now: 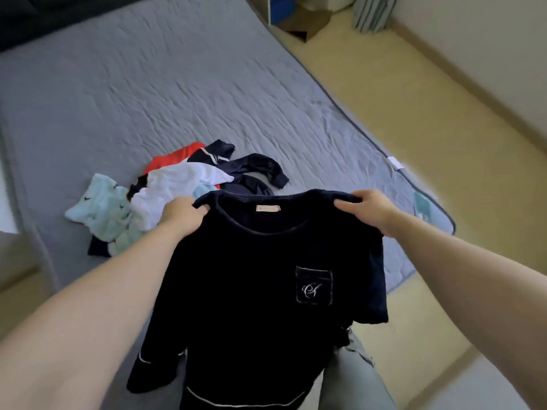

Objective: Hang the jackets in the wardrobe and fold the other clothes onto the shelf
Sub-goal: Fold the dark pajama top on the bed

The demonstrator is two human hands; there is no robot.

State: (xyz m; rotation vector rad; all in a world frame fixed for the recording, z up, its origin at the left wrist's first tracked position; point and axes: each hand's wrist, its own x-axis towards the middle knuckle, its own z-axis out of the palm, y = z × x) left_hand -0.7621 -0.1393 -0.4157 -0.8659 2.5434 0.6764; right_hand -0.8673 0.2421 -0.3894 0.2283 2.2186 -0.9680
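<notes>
head view: looking down past 2 bare arms at clothes and a mat.
left hand [185, 213]: fingers curled tight round 1 shoulder of the dark navy fuzzy top [251, 276], pinching the cloth.
right hand [365, 210]: fingers curled over the other shoulder of the same top, gripping it.
dark navy fuzzy top: held up in the air between the 2 hands, front facing the camera, hanging down over the person's legs; thin white trim shows on 1 cuff and the bottom edge.
small chest pocket [314, 285]: on the front of the top, white edge, a curly white letter stitched on it.
tan neck tag [268, 208]: inside the collar, words too small to read.
pile of loose clothes [177, 182]: on the mat just behind the left hand; a white piece on top, a red piece behind it, navy pieces with white stripes to the right.
pale mint printed cloth [103, 208]: crumpled at the left edge of the pile.
grey quilted mat [148, 84]: lying flat and wrinkled, under the pile.
yellow-tan floor [444, 143]: to the right of the mat.
grey trousers [355, 380]: on the person's leg, below the top.
brown cardboard box [307, 25]: on the floor past the mat's far corner.
</notes>
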